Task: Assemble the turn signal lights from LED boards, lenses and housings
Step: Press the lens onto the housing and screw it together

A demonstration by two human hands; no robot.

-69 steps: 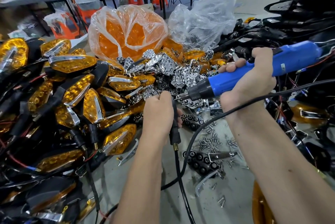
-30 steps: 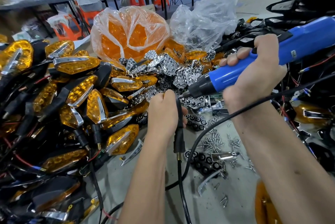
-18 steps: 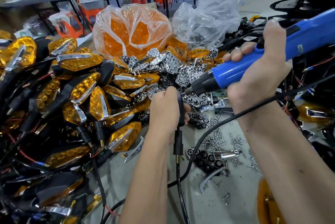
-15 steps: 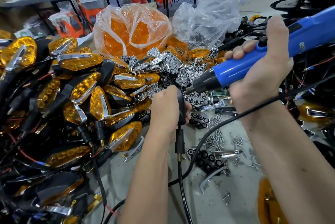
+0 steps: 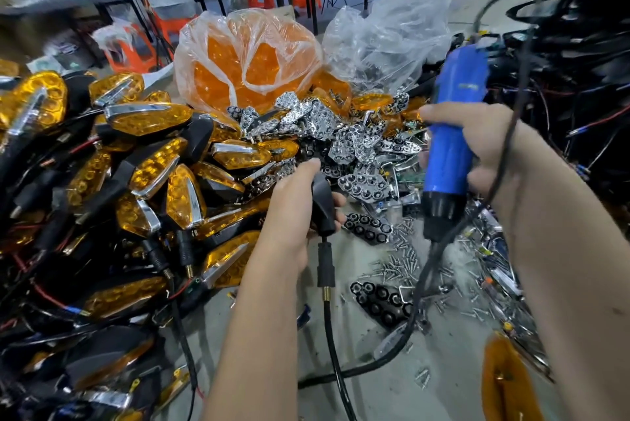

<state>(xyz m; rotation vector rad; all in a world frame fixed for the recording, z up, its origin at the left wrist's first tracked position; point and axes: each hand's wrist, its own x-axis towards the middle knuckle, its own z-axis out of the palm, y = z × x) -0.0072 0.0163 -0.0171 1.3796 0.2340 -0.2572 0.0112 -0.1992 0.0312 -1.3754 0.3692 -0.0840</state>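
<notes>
The left hand is wrapped around a black turn signal housing, stem pointing down with its black lead trailing off toward the camera. It's held just above the worktop, in the middle of the mess. The right hand is clamped round a blue electric screwdriver, which is standing nearly upright with its black nose down over the loose screws, beside the housing, not on it. The bit itself is too blurred to make out, so there's no telling if a screw is on it.

Looks like a screw pickup between fastenings. To do it well, the person probably wants one screw sitting straight on the bit before swinging back over, and the housing kept rigid so the driver goes in square to the hole. A tilted driver would likely chew up the plastic. The driver's cord crosses the work area, so it could drag screws around.

Containers: a clear plastic bag at the back is stuffed with orange lenses, and a second clear bag next to it looks crumpled, contents hard to tell. Everything else is loose: chrome reflector pieces heaped in front of the bags, finished amber signals piled on the left.
</notes>
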